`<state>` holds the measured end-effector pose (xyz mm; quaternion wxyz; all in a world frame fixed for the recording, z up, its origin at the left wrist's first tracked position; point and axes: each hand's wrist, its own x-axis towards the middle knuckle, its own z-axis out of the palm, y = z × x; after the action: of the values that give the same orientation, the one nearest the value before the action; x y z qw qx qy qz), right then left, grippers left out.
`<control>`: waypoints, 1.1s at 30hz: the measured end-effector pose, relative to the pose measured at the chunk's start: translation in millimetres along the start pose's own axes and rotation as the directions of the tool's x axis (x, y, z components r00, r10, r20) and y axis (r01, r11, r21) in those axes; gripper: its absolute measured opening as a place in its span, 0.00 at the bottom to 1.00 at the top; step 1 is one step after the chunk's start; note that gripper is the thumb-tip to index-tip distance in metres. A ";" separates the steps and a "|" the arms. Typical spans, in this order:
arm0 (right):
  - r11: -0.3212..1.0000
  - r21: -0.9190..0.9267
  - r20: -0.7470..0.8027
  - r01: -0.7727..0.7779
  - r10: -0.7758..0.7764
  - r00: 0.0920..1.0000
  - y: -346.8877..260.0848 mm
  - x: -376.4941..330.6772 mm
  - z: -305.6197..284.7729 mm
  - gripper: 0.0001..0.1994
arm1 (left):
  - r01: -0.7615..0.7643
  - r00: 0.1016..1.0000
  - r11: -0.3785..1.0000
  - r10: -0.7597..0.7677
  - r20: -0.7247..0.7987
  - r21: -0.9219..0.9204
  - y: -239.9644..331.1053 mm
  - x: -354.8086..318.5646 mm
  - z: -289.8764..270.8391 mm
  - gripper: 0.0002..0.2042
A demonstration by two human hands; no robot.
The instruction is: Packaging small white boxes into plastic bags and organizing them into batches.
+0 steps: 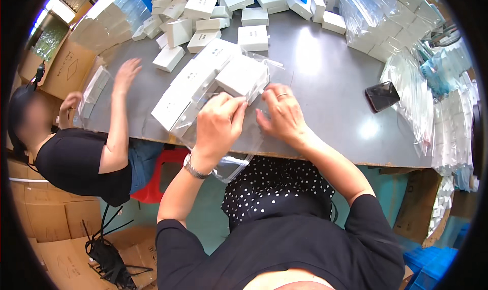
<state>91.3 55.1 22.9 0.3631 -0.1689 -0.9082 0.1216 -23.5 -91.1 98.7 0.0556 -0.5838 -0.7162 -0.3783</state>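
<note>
My left hand (218, 123) is closed in a pinch on the film of a clear plastic bag (235, 164), which hangs down over the table's near edge. A white box (239, 76) lies just beyond my fingers, with clear film around its right side. Beside it on the left stands a row of similar white boxes (189, 77). At the box's near right corner is my right hand (282, 113), fingers bent and thumb apart from them. Nothing shows between its fingers; whether they touch the film is unclear.
Many loose white boxes (201, 5) are heaped at the grey table's far side. A phone (382, 96) lies right, beside stacked clear bags (409, 97) and wrapped boxes (386, 21). At left a person (76, 158) reaches over the table near another white box row (93, 93).
</note>
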 end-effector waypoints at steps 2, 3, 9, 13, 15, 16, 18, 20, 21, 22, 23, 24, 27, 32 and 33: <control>0.974 0.187 0.361 -0.124 0.049 0.931 6.7 6.1 -0.9 0.23 | -0.047 0.999 0.999 0.048 0.026 -0.009 -2.9 0.6 5.3 0.05; 0.975 0.181 0.362 -0.130 0.057 0.930 11.4 8.5 -2.3 0.23 | -0.092 0.995 0.996 0.092 0.046 -0.003 -4.1 1.1 6.9 0.05; 0.674 0.680 0.666 -0.290 -0.400 0.630 74.8 84.8 -68.4 0.10 | 0.187 0.925 0.939 -0.069 0.374 -0.289 -31.8 35.1 -37.1 0.10; 0.981 0.114 0.122 0.157 -0.171 0.978 125.7 155.2 -4.5 0.27 | 0.140 0.983 0.975 -0.116 0.141 -0.171 -71.8 143.7 -6.9 0.13; 0.986 -0.102 0.262 0.135 -0.104 0.960 154.9 156.5 49.5 0.37 | 0.090 0.986 0.996 -0.090 0.141 0.004 -114.3 208.9 41.7 0.28; 0.982 -0.014 0.239 0.187 -0.178 0.955 175.8 148.8 76.0 0.39 | 0.136 0.971 0.982 -0.158 0.182 0.128 -127.4 239.4 71.3 0.38; 0.988 0.039 0.296 0.151 -0.156 0.942 164.8 148.0 74.4 0.39 | 0.270 0.906 0.916 -0.346 0.243 0.297 -153.9 278.0 116.3 0.53; 0.991 0.087 0.385 0.102 -0.128 0.914 150.1 130.7 42.6 0.39 | 0.340 0.854 0.885 -0.433 0.288 0.319 -168.0 302.2 157.8 0.58; 0.990 0.101 0.415 0.095 -0.129 0.901 146.8 113.4 15.7 0.39 | 0.376 0.826 0.864 -0.476 0.301 0.335 -172.5 308.7 174.5 0.60; 0.996 0.075 0.403 0.056 -0.082 0.912 144.6 92.9 -5.9 0.40 | 0.409 0.794 0.841 -0.519 0.317 0.355 -176.1 313.1 188.6 0.62; 0.999 0.042 0.388 0.012 -0.027 0.921 143.7 72.1 -29.2 0.40 | 0.403 0.792 0.847 -0.513 0.330 0.348 -176.2 317.6 198.2 0.62; 1.000 -0.005 0.378 -0.028 0.028 0.925 142.6 54.1 -52.0 0.40 | 0.449 0.788 0.833 -0.540 0.297 0.322 -177.5 319.6 202.1 0.63; 0.991 -0.065 0.330 -0.114 0.129 0.935 148.4 9.1 -95.1 0.41 | 0.541 0.772 0.814 -0.581 0.258 0.214 -190.6 316.1 195.0 0.63; 0.804 0.178 -0.026 -0.567 0.580 0.814 157.0 -6.4 -101.2 0.41 | 0.536 0.646 0.837 -0.493 0.583 0.114 -102.1 270.3 178.0 0.54; 0.686 0.373 -0.078 -0.625 0.694 0.715 155.3 6.5 -93.9 0.41 | 0.512 0.629 0.851 -0.463 0.625 0.115 -84.3 255.2 180.3 0.49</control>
<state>186.6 208.8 39.9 0.4116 -0.4367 -0.7085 0.3713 -111.9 218.3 64.0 -0.3138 -0.4616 -0.8084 -0.1867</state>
